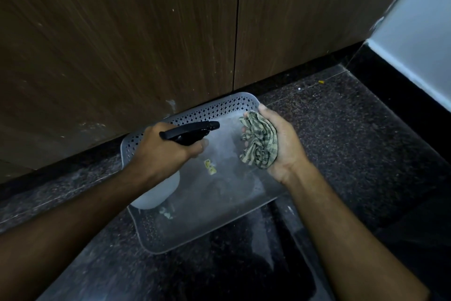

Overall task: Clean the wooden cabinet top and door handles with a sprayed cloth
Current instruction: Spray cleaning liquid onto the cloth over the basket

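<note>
Left hand (166,147) grips the spray bottle (188,133), nozzle aimed at the bunched cloth (260,145) your right hand (278,144) clutches just beside it: wetting step underway; next, carry the cloth to the cabinet (122,32).

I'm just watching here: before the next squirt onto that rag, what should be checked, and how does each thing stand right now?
1. Spray bottle held firmly: ok, the left hand grips its neck below the black spray head.
2. Nozzle aimed at the cloth: ok, it points toward the checked cloth.
3. Cloth secured: ok, it sits bunched in the right hand, fingers curled round it.
4. Overspray caught: ok, both hands are above the grey tray on the dark floor.
5. Liquid left in the bottle: cannot tell.
6. Cloth already damp: cannot tell.
</note>
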The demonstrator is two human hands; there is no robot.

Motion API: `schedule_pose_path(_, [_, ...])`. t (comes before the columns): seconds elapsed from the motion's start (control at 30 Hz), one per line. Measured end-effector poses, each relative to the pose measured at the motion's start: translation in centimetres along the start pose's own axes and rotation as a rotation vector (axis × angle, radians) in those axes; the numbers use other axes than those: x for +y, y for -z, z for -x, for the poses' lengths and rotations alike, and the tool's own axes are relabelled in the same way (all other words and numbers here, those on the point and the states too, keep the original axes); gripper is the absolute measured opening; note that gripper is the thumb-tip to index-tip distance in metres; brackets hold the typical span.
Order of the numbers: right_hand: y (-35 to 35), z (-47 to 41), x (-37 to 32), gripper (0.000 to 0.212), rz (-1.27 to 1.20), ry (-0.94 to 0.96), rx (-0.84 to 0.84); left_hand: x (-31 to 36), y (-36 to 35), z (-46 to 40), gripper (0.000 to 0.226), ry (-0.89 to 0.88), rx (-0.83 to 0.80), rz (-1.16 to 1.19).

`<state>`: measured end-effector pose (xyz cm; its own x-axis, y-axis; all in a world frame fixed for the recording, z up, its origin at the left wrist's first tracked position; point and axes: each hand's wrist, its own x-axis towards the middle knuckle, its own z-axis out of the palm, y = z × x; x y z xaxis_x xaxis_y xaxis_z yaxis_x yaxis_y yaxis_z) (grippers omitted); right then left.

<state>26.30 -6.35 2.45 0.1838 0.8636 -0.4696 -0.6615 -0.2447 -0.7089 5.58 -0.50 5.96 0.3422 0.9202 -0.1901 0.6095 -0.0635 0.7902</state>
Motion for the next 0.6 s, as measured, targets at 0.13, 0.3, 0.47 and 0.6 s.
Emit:
schedule_pose_path(0.13, [0.23,-0.33,0.22,0.029,0.026,-0.008,-0.01,0.11,0.07,-0.15,0.025,0.045,0.009,-0.017])
schedule_pose_path(0.3, [0.38,-0.5,0.29,0.03,0.0,-0.018,-0.027,-0.14,0.06,-0.32,0.027,0.055,-0.014,-0.018])
schedule_pose_path(0.47, [0.53,-0.74,0.35,0.026,0.012,-0.005,-0.031,-0.34,-0.23,-0.23,0.037,0.013,-0.046,-0.037])
schedule_pose_path(0.6, [0.54,-0.81,0.56,0.026,0.053,-0.01,-0.025,-0.27,-0.41,-0.45,0.034,0.008,-0.088,0.023])
